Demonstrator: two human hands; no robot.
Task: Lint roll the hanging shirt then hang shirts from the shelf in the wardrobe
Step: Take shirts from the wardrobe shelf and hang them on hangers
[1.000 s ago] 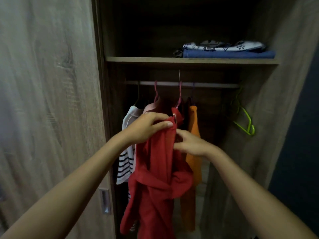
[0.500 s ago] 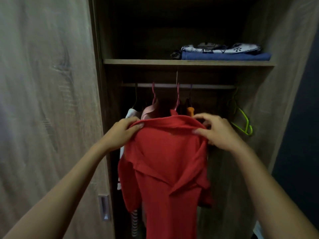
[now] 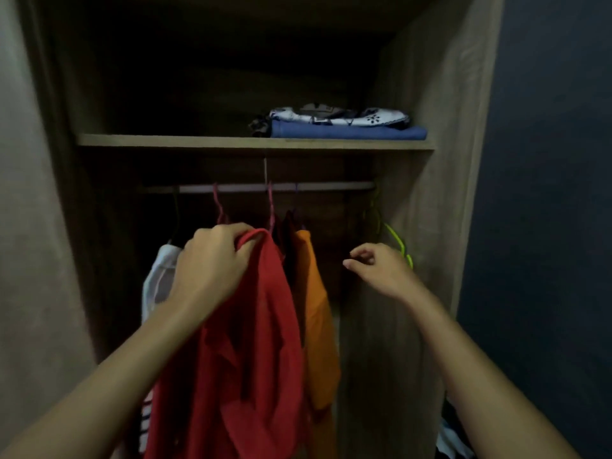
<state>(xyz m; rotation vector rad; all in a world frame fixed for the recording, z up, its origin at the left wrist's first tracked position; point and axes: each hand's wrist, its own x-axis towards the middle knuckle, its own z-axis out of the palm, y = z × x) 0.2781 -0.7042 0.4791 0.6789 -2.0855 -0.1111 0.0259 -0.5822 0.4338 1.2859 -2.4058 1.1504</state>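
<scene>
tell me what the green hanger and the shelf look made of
Green hanger: thin, bright and glossy, probably plastic or coated wire; too dim to tell which. Shelf: matte wood-grain board, likely laminate, matching the wardrobe walls.

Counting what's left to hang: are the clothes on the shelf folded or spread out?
Folded. The blue garment lies in a flat stack on the shelf, with the patterned white garment on top.

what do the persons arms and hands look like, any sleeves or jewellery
Both forearms are bare as far as the frame shows, with no sleeves in view. The left hand and right hand wear no gloves; no rings, watch or bracelets show in this dim light.
</scene>
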